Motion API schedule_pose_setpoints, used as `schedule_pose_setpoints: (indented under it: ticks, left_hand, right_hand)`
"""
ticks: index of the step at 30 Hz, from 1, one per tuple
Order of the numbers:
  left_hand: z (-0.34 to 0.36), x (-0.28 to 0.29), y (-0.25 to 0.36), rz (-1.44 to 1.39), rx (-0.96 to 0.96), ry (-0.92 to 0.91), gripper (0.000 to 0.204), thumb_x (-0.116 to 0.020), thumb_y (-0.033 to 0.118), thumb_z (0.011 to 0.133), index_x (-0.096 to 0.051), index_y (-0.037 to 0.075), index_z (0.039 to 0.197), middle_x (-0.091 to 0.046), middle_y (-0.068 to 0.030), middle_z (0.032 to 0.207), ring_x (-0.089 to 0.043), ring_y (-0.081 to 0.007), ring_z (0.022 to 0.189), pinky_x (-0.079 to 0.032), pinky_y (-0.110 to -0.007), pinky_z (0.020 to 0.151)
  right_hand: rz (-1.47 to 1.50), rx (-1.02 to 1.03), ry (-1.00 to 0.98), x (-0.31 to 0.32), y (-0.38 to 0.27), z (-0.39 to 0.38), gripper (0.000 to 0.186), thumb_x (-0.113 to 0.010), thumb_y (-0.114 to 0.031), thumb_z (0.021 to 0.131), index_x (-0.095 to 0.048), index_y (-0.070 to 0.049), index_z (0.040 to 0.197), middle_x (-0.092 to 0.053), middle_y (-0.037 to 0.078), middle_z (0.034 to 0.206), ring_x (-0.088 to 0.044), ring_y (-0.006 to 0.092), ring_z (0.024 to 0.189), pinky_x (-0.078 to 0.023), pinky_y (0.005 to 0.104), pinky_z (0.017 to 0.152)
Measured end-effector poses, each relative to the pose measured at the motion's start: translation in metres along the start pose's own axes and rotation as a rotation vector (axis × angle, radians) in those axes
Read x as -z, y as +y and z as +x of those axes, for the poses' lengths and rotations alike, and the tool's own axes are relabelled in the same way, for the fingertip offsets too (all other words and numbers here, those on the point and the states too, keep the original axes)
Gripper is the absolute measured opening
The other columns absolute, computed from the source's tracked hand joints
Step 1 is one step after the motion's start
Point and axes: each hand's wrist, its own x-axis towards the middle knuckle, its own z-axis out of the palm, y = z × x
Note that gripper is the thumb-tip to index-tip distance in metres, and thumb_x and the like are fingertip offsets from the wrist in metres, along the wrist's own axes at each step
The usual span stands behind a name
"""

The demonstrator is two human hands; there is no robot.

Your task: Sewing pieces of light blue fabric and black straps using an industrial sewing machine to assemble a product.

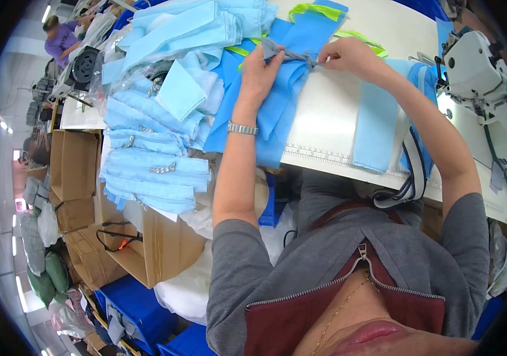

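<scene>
My left hand [265, 65] is closed on a grey fabric strip [292, 54] that looks twisted or knotted, thumb and fingers pinching it. My right hand [348, 59] pinches the same strip farther right, its fingertips near the knot. Beneath both hands lie bright blue fabric pieces [283, 118], with lime green strips [313, 12] among them. Piles of light blue fabric pieces [147, 166], some with zippers, fill the left side of the white table [319, 136]. A pale blue panel [372, 136] lies to the right, beside a striped strap [413, 172] and more blue fabric.
A white sewing machine [473, 77] stands at the right. A ruler strip [330, 159] runs along the table's near edge. Cardboard boxes [170, 249] and blue bins [129, 302] are below at the left. A person in purple [64, 41] is at the upper left.
</scene>
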Motion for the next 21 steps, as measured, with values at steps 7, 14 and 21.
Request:
schedule_pose_setpoints:
  ticks: [7,14,21]
  left_hand:
    - [0.003,0.004,-0.01,0.457,0.047,0.291,0.024,-0.071,0.021,0.079,-0.061,0.001,0.088,-0.065,-0.0191,0.081,-0.061,-0.0375,0.075,-0.047,-0.045,0.065]
    - [0.002,0.015,-0.002,0.637,0.135,0.129,0.03,-0.07,0.028,0.078,-0.065,0.0,0.088,-0.064,-0.0218,0.076,-0.062,-0.0384,0.074,-0.048,-0.046,0.066]
    - [0.008,0.011,0.014,0.621,-0.422,-0.01,0.022,-0.064,0.017,0.081,-0.068,0.008,0.1,-0.066,-0.0132,0.101,-0.063,-0.0318,0.089,-0.05,-0.04,0.076]
  right_hand:
    - [-0.322,0.106,0.115,-0.006,0.008,-0.015,0.012,-0.063,-0.015,0.08,-0.071,-0.008,0.086,-0.068,0.011,0.082,-0.064,0.0269,0.078,-0.05,0.0365,0.072]
    - [-0.301,0.106,0.329,-0.005,0.003,0.009,0.018,-0.062,-0.024,0.086,-0.071,-0.011,0.096,-0.068,0.009,0.094,-0.064,0.0258,0.084,-0.05,0.0365,0.076]
    - [-0.336,0.292,0.189,-0.027,0.018,0.067,0.026,-0.058,-0.024,0.089,-0.066,-0.016,0.113,-0.061,0.004,0.123,-0.057,0.0263,0.11,-0.048,0.0361,0.088]
